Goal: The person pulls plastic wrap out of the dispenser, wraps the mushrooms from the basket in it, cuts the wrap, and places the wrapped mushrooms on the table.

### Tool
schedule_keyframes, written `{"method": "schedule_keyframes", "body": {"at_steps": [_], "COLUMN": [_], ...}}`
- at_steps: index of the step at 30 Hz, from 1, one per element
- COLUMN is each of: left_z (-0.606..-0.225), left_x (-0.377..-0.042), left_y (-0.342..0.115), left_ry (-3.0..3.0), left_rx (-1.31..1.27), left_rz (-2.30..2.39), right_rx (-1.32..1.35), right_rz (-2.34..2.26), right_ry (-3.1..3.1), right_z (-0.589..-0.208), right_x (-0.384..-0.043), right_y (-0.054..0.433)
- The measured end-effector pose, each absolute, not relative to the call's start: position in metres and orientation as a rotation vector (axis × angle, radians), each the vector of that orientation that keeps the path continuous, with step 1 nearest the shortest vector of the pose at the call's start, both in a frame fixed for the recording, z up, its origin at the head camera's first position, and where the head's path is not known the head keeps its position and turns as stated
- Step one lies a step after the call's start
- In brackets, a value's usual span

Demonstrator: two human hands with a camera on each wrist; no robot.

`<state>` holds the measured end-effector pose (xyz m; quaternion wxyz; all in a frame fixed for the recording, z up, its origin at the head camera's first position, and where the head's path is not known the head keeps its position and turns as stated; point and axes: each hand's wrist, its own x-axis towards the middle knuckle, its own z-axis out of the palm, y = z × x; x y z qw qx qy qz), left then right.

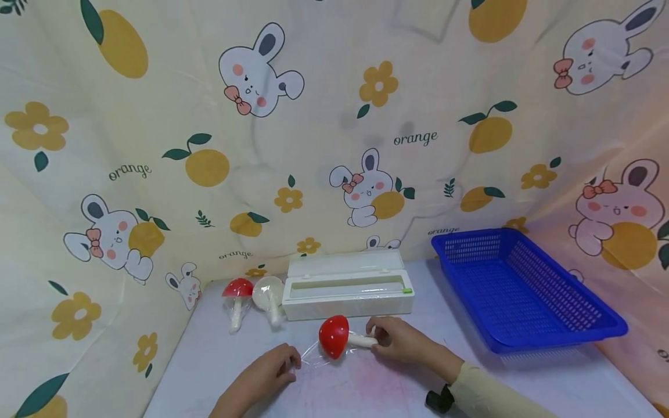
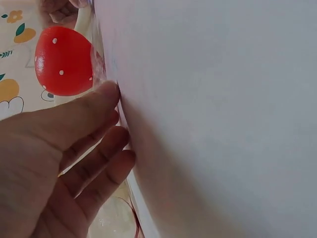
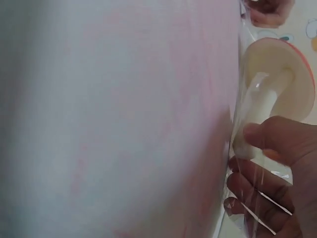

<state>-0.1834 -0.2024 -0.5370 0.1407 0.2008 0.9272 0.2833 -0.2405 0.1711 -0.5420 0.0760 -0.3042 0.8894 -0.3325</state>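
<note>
A toy mushroom (image 1: 334,337) with a red, white-dotted cap and a pale stem lies on its side over clear plastic film (image 1: 315,355). My right hand (image 1: 398,342) pinches the end of the stem, and the right wrist view shows the thumb on the stem (image 3: 262,101) with film around the fingers. Left of the cap, my left hand (image 1: 266,371) rests at the edge of the film. Its thumb and fingers are bent loosely and apart in the left wrist view, where the red cap (image 2: 64,62) shows beyond the thumb.
Behind the mushroom stands a white box (image 1: 347,305) with its lid raised and a green slider. To its left lie a wrapped red mushroom (image 1: 237,287) and a wrapped pale mushroom (image 1: 268,293). A blue basket (image 1: 554,342) stands at the right, before a patterned cloth backdrop (image 1: 324,133).
</note>
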Motion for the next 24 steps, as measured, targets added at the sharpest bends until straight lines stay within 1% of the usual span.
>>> {"method": "schedule_keyframes", "body": {"at_steps": [5,11,18,24], "left_z": [-0.536,-0.530,-0.517,-0.518], "left_x": [-0.189,-0.186,-0.193,-0.202], "left_y": [-0.196,-0.193,-0.181,-0.161], "left_ry": [2.740,2.831,2.810,2.763], "left_rx": [0.602,0.665,0.787,0.663], "left_rz": [0.771,0.782,1.122,1.375], "right_rx": [-0.944,-0.971,-0.962,-1.081], "right_rz": [-0.875,-0.854,-0.783,-0.685], "right_ry": [2.708,2.670,2.637,2.673], "right_z": [-0.538,-0.535,-0.527,-0.529], "right_x": [-0.237,-0.234,-0.229,-0.227], "right_y": [0.172,0.173,0.179,0.181]}}
